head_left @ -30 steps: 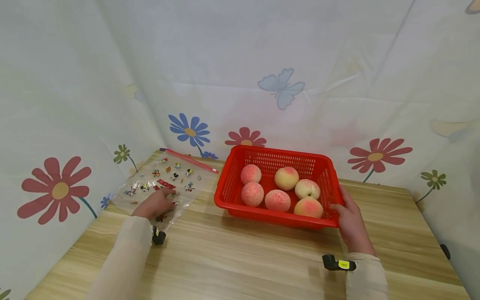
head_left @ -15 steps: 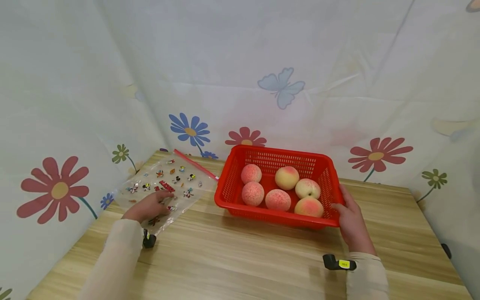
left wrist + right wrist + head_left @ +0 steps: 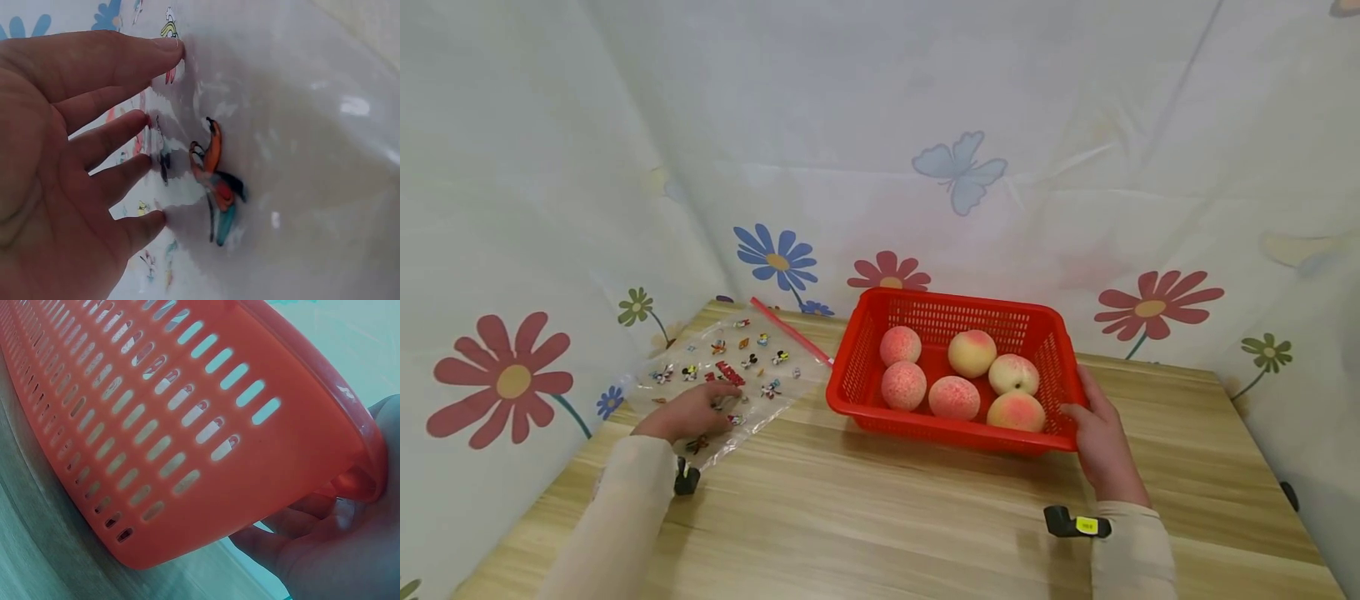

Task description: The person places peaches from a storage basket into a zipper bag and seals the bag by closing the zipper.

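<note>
Left hand [image 3: 688, 412]: spread against bag [image 3: 745, 343]
Right hand [image 3: 1107, 442]: grips basket [image 3: 940, 427], 4 o'clock
Table [image 3: 865, 517]: wood-grained
Backdrop [image 3: 820, 108]: flowered
Cropped: sleeves [image 3: 625, 500]

Along its near side, the tabletop [image 3: 880, 517] gives my left hand [image 3: 688, 411] passage rightward; the red basket [image 3: 917, 427] obstructs farther back, patterned cloth [image 3: 820, 125] close behind.

Pale walls [image 3: 820, 100], flower-printed — behind a wood-grained tabletop [image 3: 865, 517].

Head cam evenly lit; L wrist: glare on bag [image 3: 306, 169]; R wrist teal-tinted.
</note>
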A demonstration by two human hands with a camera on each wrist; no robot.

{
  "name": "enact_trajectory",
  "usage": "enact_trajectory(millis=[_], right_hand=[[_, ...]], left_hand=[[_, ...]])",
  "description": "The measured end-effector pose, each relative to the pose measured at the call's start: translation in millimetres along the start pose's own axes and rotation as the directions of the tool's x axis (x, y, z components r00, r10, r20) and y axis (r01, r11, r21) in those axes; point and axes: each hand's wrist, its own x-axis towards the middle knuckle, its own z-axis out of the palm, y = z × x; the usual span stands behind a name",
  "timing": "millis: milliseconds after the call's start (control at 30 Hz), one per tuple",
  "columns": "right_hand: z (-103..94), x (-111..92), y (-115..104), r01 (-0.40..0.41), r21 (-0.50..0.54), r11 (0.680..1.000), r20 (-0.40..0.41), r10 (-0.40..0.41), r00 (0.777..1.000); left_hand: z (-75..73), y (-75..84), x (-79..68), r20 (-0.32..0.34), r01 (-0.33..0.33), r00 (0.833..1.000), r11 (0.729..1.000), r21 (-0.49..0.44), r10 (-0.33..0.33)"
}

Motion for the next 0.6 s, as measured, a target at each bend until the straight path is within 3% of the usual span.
enact_trajectory(millis=[167, 333, 400, 600], right_hand=[[0.8, -0.1, -0.7, 0.001, -0.003, 1.0, -0.003, -0.001, 1.0], [1.0, -0.6, -1.3, -0.003, -0.005, 1.0, -0.009, 0.003, 1.0], [0.8, -0.9, -1.3, -0.004, -0.005, 1.0, -0.009, 0.004, 1.0], [0.6, -0.8, -1.0, -0.005, -0.012, 1.0, -0.008, 0.005, 1.0]], left_hand=[[-2.1, 3.2, 5.1, -0.027, -0.028, 0.999, 0.996, 0.079, 0.03], [-8.2, 22.5, 12.1, -0.078, -0.053, 0.995, 0.996, 0.074, 0.059], [-10.7, 33.1, 17.0, -0.086, -0.026, 0.996, 0.997, 0.07, 0.032], [-13.4, 64.5, 33.3, -0.102, 0.136, 0.987, 0.982, 0.131, -0.123]])
